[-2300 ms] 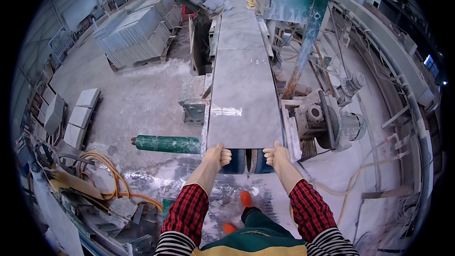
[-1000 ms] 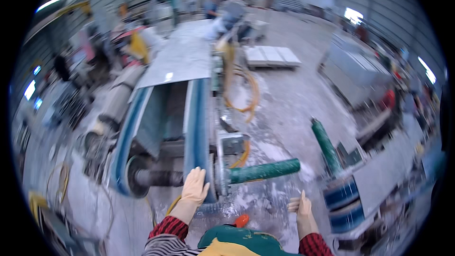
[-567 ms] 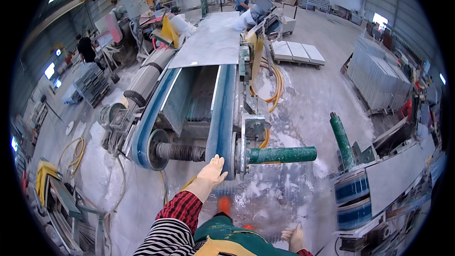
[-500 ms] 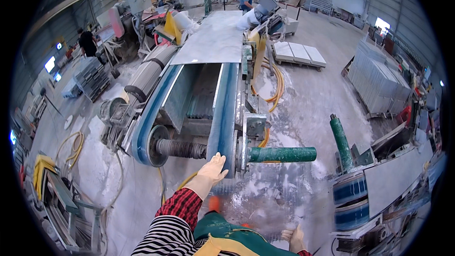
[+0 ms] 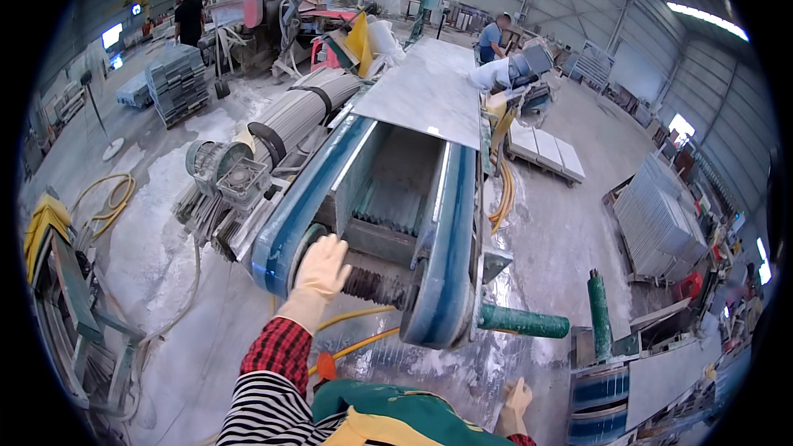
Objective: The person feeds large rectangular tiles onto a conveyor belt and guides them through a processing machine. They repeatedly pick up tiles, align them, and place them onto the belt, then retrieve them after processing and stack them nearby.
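My left hand [image 5: 322, 268] reaches out at the near end of the left belt [image 5: 310, 186], its fingers straight and slightly spread; I cannot tell whether it touches the belt or the shaft [image 5: 376, 287]. My right hand [image 5: 518, 400] hangs low over the floor [image 5: 462, 372], near and to the right; I cannot tell how far its fingers close. The slab [image 5: 421, 91] lies across the far part of both belts, well apart from my hands. A green roller [image 5: 524, 321] juts out to the right.

The belts [image 5: 312, 183] are blue, the slab [image 5: 421, 91] pale grey, the sleeve [image 5: 268, 409] striped black and white.
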`<state>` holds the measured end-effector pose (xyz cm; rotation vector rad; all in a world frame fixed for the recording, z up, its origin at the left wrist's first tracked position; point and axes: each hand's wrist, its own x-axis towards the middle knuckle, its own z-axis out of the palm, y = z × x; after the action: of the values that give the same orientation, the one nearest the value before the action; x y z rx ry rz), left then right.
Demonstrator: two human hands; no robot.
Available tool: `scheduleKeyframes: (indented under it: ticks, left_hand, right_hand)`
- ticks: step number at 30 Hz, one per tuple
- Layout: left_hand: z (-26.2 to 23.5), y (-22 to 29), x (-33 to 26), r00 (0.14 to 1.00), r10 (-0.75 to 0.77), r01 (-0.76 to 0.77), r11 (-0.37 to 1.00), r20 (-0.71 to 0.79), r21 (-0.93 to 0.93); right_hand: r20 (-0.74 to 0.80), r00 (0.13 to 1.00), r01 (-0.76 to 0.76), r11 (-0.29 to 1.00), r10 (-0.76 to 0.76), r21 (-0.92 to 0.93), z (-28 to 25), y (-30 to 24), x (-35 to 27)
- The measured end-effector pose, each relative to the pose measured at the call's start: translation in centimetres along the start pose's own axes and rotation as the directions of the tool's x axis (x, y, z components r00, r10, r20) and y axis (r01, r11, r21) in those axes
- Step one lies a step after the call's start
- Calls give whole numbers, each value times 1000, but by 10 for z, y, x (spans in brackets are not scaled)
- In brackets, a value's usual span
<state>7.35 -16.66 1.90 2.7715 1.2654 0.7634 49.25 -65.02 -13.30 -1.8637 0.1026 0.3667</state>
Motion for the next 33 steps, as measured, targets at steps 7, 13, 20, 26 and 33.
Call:
scheduleKeyframes:
  ticks: [7,13,20,26,33]
  left_hand:
    - [-25,-116,34,976,-138,142,990,168,-10]
    - [-9,-146,66,988,-36,45,997,148,-61]
    - [-6,-154,99,959,-18,47,994,282,-97]
    - [23,-175,108,974,-18,21,1000,225,-12]
    - [30,-173,107,991,66,-69,998,112,17]
  right_hand:
    - [180,722,690,714,-668,-119,196,-197,-66]
    - [419,633,765,443,-651,-467,295,-252,-90]
    - [630,401,865,50,-665,-499,333,-262,-69]
    - [730,343,895,-28,-591,-444,375,-296,-48]
    - [564,233,918,-12,-792,-396,403,-280,-5]
